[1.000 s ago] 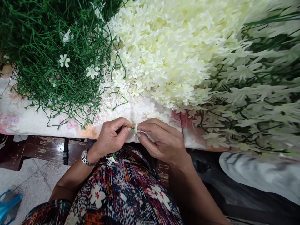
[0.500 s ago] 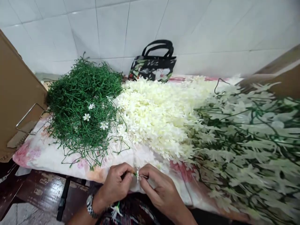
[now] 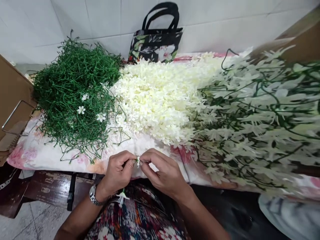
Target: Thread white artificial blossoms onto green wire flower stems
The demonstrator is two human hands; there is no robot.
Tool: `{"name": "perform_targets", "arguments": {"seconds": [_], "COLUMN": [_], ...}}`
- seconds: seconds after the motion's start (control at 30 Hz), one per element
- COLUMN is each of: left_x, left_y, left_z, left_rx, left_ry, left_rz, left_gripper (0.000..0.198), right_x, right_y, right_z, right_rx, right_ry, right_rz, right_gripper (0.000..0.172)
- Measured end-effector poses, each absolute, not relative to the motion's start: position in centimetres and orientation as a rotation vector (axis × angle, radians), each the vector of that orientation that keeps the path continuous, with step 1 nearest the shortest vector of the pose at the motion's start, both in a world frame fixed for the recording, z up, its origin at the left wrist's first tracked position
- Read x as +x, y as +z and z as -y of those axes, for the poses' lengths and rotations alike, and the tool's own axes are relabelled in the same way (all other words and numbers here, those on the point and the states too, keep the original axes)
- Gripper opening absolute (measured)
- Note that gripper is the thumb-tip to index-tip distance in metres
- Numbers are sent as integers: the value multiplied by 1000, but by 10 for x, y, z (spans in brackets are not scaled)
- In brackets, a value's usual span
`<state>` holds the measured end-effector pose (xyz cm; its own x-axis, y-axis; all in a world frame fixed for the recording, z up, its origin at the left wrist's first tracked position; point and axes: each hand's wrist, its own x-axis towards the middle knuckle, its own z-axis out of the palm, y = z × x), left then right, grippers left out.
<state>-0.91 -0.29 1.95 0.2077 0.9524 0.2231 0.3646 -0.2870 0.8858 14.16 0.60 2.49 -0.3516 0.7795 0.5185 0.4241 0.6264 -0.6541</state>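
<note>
1. Tipped a little lower since half a second ago, to judge by the black handbag (image 3: 156, 45), seen higher now behind the blossom heap (image 3: 160, 100); otherwise kept to much the same two-handed pinch.
2. Done, by the look of it: many stemmed flowers (image 3: 257, 120), gathered right of the blossom heap.
3. Left over: a thick pile of mostly bare green stems (image 3: 77, 80), left of the blossom heap, plus plenty of loose white blossoms in the heap itself.
4. Being worked just in front of the blossom heap: a stem tip (image 3: 136, 159) and small white piece (image 3: 138, 162); too small to tell whether fully joined.
5. Holding left hand (image 3: 119, 169) with grip closed on the stem tip, fingers curled; below, farther from the heap, a dangling flower (image 3: 122, 198).
6. Holding right hand (image 3: 161, 171) with grip pinched on the white piece, wrist angled inward, fingertips nearly meeting the left's.
</note>
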Motion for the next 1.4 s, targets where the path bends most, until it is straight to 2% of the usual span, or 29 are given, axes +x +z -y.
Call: {"name": "perform_targets", "arguments": {"seconds": [0.63, 0.83, 0.97, 1.1, 1.4], "left_x": [9, 7, -1, -4, -1], "left_y": [19, 19, 21, 26, 29], "left_z": [-3, -9, -13, -13, -5], "left_rx": [1850, 1395, 1014, 871, 1066], "left_ry": [1086, 1033, 1012, 979, 910], "left_rz": [-1320, -1240, -1104, -1015, -1108], "left_gripper": [18, 17, 19, 23, 20], "right_x": [146, 152, 163, 169, 162], "right_y": [14, 23, 38, 49, 46], "right_z": [-11, -16, -16, -17, -17], "right_rx": [-935, -957, -950, -902, -838], "right_ry": [398, 472, 426, 308, 254], "right_rz": [1956, 2025, 2059, 2094, 2220], "right_gripper": [15, 9, 19, 24, 8]}}
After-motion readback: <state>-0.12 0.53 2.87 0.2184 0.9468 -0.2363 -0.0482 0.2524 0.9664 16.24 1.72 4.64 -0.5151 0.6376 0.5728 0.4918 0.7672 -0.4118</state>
